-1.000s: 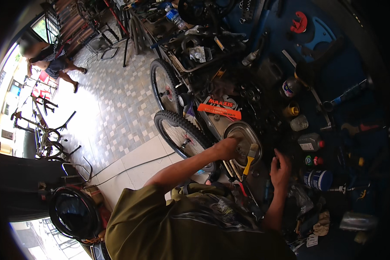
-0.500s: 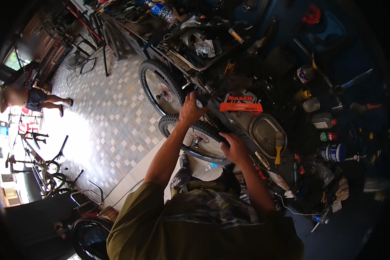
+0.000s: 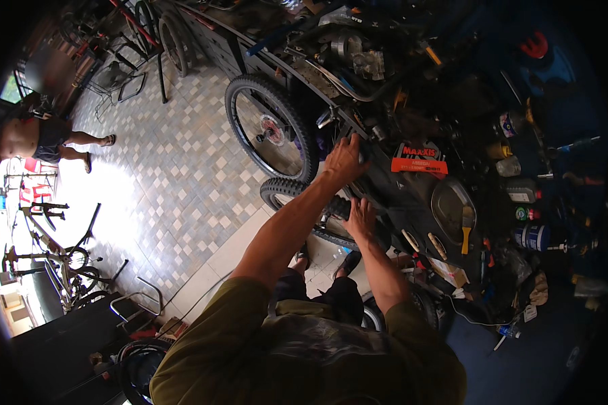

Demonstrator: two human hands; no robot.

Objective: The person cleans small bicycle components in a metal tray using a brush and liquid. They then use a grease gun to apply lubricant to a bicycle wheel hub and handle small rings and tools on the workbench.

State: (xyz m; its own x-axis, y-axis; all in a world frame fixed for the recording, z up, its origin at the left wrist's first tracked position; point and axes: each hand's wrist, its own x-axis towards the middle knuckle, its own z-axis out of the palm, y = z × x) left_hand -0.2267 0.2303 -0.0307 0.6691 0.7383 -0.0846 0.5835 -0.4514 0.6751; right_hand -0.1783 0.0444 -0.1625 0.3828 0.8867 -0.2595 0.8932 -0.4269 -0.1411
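A bicycle wheel with a knobby black tyre [image 3: 280,191] stands against the front of the workbench, partly behind my arms. My right hand [image 3: 363,221] grips the top of this tyre on its right side, fingers bent over the tread. Further left, my left hand [image 3: 344,164] reaches over the wheel to the bench's edge, its fingers stretched out and apart, holding nothing that I can see. Just beyond it is a small metal fitting [image 3: 327,120] on the bench edge. A second wheel [image 3: 311,152] with a reddish brake disc leans on the bench farther away.
On the dark bench lie an orange-red cardboard label [image 3: 419,165], an oval metal tray [image 3: 442,226], a yellow-handled brush [image 3: 466,233] and several bottles. Left of the bench spreads a tiled floor [image 3: 182,175]. Another person [image 3: 51,140] and a bicycle frame [image 3: 54,250] are at the far left.
My view has shifted, so the bench and wheels appear farther right. My left hand has moved from over the wheel toward the bench edge. The right hand stays at the tyre.
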